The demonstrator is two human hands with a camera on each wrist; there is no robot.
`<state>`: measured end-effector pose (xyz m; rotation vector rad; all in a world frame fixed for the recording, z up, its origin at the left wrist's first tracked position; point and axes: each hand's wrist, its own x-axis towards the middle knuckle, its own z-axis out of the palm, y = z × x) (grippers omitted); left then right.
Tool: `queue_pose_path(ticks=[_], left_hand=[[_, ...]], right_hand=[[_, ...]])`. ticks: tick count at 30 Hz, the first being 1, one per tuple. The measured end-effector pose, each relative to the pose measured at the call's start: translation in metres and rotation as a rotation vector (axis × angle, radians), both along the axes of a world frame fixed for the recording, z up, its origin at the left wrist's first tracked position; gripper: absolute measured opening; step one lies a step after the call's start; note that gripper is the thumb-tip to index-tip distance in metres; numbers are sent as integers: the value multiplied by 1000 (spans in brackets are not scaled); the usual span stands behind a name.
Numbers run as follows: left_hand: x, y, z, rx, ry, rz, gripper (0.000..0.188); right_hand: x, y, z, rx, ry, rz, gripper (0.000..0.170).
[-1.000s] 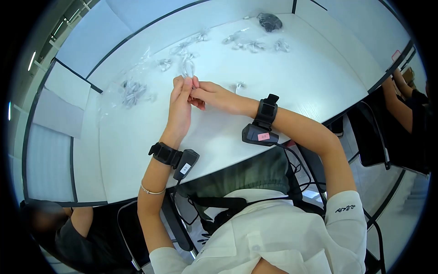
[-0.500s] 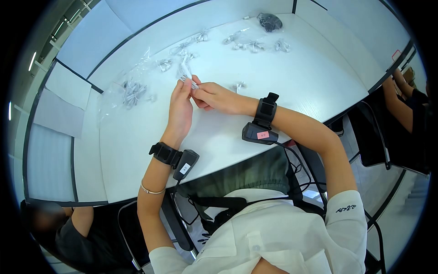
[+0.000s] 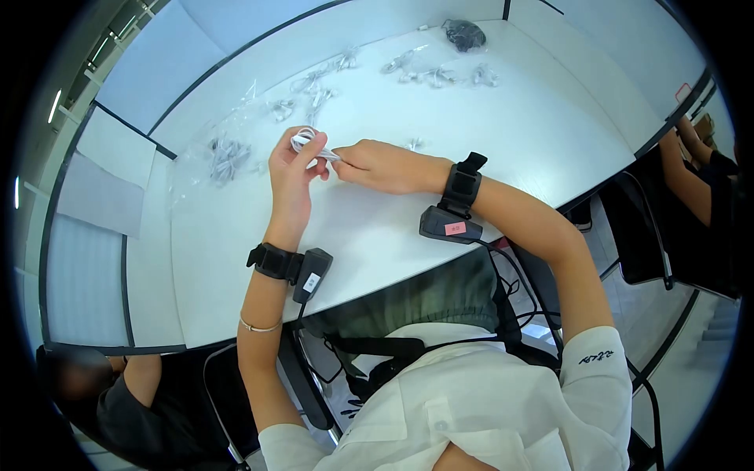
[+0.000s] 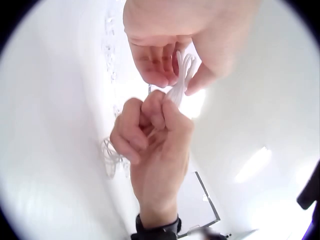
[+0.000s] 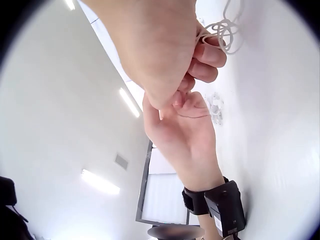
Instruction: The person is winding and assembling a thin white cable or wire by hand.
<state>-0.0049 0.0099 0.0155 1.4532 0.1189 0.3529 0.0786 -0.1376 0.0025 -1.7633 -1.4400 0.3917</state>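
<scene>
A bundled white cable point(image 3: 305, 140) stretches between the two hands above the desk. My left hand point(image 3: 290, 169) holds its looped part between thumb and fingers. With thumb and curled fingers, my right hand point(image 3: 393, 166) pinches the other end of the bundle. In the left wrist view, the loops of the cable point(image 4: 184, 70) stick up out of the right hand's point(image 4: 157, 142) grip towards the left thumb. Thin loose loops of white cord point(image 5: 223, 35) show beyond the right fingers in the right wrist view.
A clear plastic bag with white cables point(image 3: 229, 159) lies at the left. Several more coiled white cables point(image 3: 436, 77) lie along the back, near a black bundle point(image 3: 465, 35). A small white cable point(image 3: 415, 144) lies behind the right hand. White partitions point(image 3: 581, 86) enclose the desk.
The hands have drawn slightly apart, the left shifting left. The white cable, earlier pointing away past the fingertips, now lies across between the hands with its loops at the left thumb.
</scene>
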Motion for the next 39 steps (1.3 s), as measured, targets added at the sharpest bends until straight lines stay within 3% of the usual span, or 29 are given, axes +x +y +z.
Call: queue_pose_path(ticks=[6,9,12,17,20,26,29,32,39], left_hand=[[-4,-2,11,480,-104,44,10],[-7,0,7,1135,-162,150,9],[-7,-1,13,1559,-436,215,8],[-10,-2,12,1571,-281,-12,8],[-11,-4,12,1601,-260,2,15],[-7,6,4,1096,107,-101,41],[-8,5,3,953,111,-109,46],[-3,11,-5,966,140,-101,48],[-6,4,0,717,286,-171,48]], right_hand=[[6,-5,0,-72,-136,55,30],[4,-8,4,-131,-172,68,30],[4,-9,3,-153,-198,56,30],[6,-9,1,-158,-232,63,28],[9,-11,-2,-138,-260,41,28],[10,-15,8,-215,-214,48,27],[11,-16,5,-220,-201,23,28],[12,-17,5,-197,-206,27,28],[14,-17,4,-201,-249,10,29]])
